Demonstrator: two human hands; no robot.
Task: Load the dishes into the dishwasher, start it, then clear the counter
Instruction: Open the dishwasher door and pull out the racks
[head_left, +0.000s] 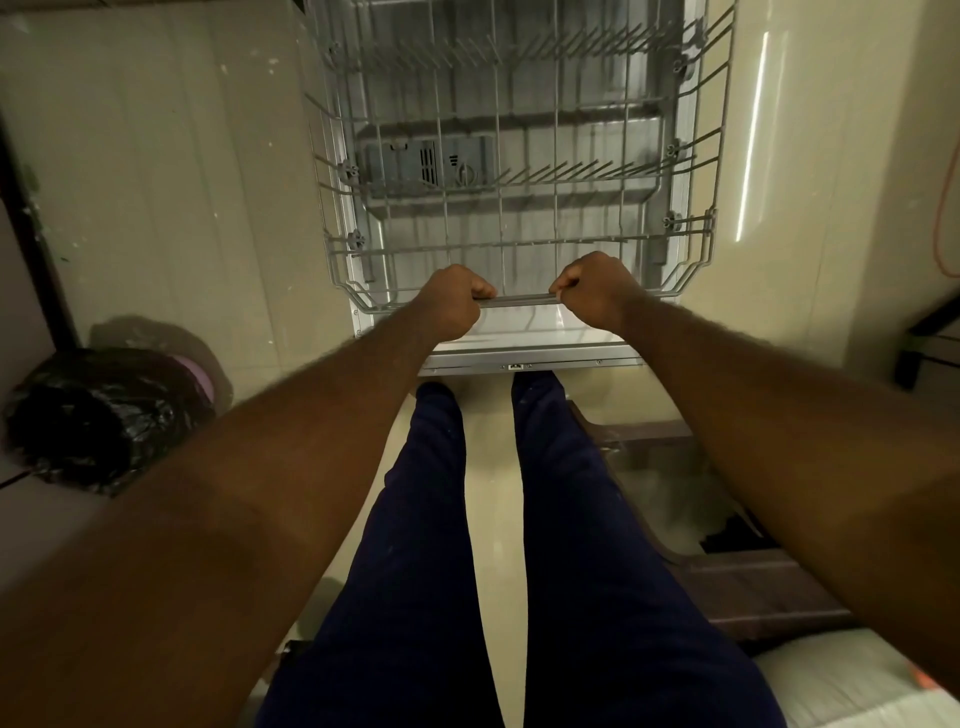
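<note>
Left hand (451, 305) and right hand (597, 297) both grip the front bar (523, 300) of the wire rack (498, 171) out over the open dishwasher door (530, 332), legs (561, 519) near its edge, black bin bag (98, 415) left, brown stool (753, 582) right.

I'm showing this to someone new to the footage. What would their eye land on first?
First, the two hands at centre: the left hand and right hand both grip the front rail of the wire dishwasher rack, which sits out over the open door and holds no dishes. After that, the black bin bag on the floor at far left.
</note>
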